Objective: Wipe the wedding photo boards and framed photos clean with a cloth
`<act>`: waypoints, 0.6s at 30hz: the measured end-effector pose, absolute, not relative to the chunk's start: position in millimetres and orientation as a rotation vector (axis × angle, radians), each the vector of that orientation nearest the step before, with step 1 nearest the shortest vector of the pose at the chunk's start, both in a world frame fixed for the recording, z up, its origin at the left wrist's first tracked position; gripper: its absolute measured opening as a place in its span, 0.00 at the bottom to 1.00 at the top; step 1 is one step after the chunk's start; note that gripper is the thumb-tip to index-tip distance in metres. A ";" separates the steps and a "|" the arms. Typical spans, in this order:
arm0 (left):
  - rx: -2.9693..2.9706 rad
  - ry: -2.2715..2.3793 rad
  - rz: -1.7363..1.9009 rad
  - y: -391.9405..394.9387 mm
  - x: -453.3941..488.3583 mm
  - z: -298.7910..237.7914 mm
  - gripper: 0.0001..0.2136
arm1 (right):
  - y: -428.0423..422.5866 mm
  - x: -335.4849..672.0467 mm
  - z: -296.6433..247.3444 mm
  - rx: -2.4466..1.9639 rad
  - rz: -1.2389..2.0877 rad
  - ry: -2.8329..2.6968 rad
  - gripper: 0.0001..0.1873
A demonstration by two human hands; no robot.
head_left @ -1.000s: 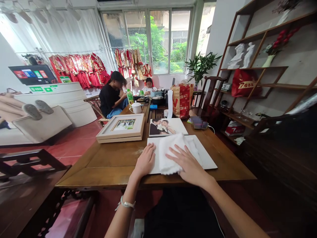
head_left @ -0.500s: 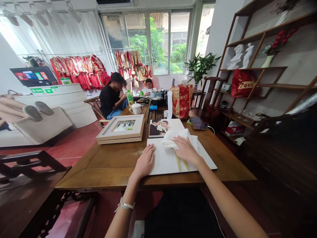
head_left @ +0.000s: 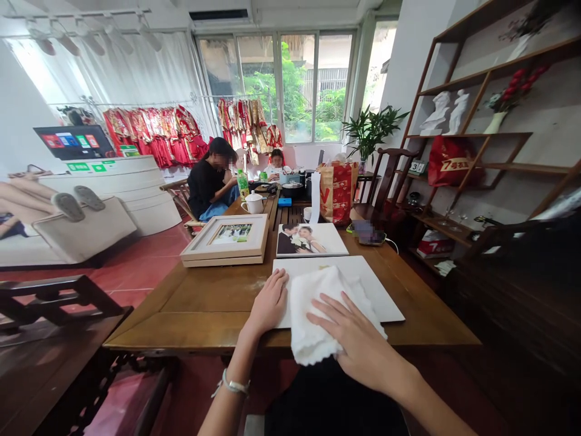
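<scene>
A flat white board (head_left: 376,284) lies near the front edge of the wooden table (head_left: 213,303). My left hand (head_left: 269,303) rests flat on its left edge, fingers together and stretched out. My right hand (head_left: 358,339) presses palm-down with spread fingers on a white cloth (head_left: 313,309) that lies over the board and hangs past the table's front edge. Just behind the board lies a wedding photo print (head_left: 309,239).
A stacked pair of light wood picture frames (head_left: 227,239) sits at the left. A phone (head_left: 368,233), red gift bag (head_left: 336,191), teapot (head_left: 253,203) and bottle stand farther back. Two people sit at the far end. Shelves (head_left: 481,133) line the right wall; a dark chair (head_left: 59,303) stands at left.
My right hand drew the cloth from the board's far edge back toward me, past the table's front edge. My left hand stayed on the board. The view tilted down slightly.
</scene>
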State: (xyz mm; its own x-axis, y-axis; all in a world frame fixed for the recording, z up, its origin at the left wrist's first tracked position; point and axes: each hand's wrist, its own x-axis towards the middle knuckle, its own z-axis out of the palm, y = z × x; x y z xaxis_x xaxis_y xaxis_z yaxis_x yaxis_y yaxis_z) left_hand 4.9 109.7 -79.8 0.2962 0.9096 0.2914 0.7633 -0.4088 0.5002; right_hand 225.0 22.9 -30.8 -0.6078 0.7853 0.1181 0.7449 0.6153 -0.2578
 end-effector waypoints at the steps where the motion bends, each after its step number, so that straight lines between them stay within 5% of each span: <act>1: 2.303 1.531 0.793 109.5 5.1 -79.8 0.18 | 20.5 229.4 -29.7 -1.280 0.283 -2.620 0.44; 9: 2.303 1.527 0.759 108.6 4.4 -78.7 0.19 | 93.7 202.0 -23.3 -1.406 0.181 -2.584 0.35; 18: 2.301 1.493 0.820 108.4 3.7 -78.4 0.18 | 52.5 205.5 -30.8 -1.211 0.255 -2.677 0.46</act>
State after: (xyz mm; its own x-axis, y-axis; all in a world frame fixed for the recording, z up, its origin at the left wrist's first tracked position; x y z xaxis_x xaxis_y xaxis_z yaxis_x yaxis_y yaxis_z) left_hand 3.7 108.4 -78.4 0.3056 0.9009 0.3083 0.7431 -0.4281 0.5143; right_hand 205.5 52.5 -30.8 -0.6476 0.7550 0.1033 0.7219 0.6512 -0.2341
